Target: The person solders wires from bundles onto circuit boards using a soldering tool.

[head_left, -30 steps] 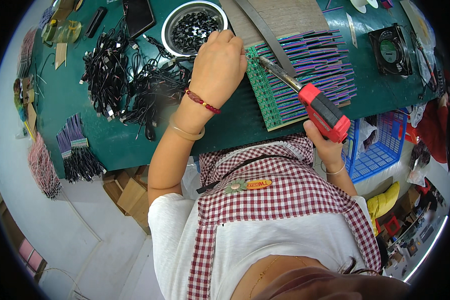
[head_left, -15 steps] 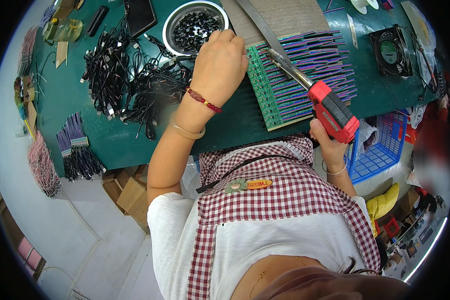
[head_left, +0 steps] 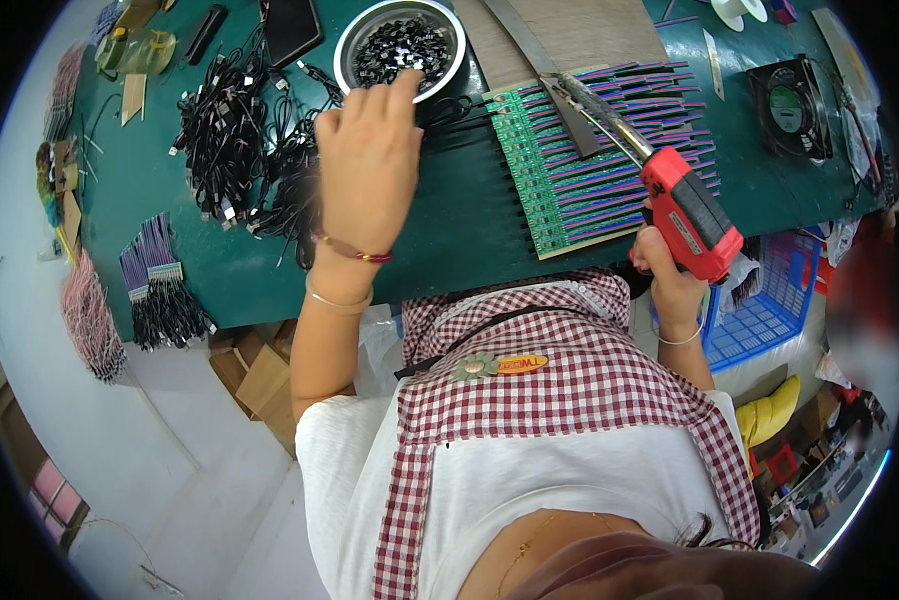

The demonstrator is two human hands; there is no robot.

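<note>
My right hand (head_left: 670,275) is closed around the handle of a red and black soldering gun (head_left: 688,215). Its long metal barrel points up and left, over a panel of green circuit boards (head_left: 528,175) with rows of multicoloured wires. My left hand (head_left: 370,165) is between the metal bowl (head_left: 345,50) of small black parts and the pile of black cables (head_left: 225,140). Its index finger reaches out at the bowl's near rim, the fingers look apart, and the undersides of the other fingertips are hidden. A black cable (head_left: 455,112) runs from beside that hand to the panel's far left corner.
A flat metal bar (head_left: 540,55) lies across the panel and a wooden board (head_left: 610,35). A black fan (head_left: 788,110) stands at the right. Bundled purple wires (head_left: 160,290) hang over the table's left edge. A blue crate (head_left: 770,300) sits below the right edge.
My left hand has moved left and nearer, away from the panel's far left corner, and its fingers have spread. The soldering gun has shifted slightly right along with my right hand.
</note>
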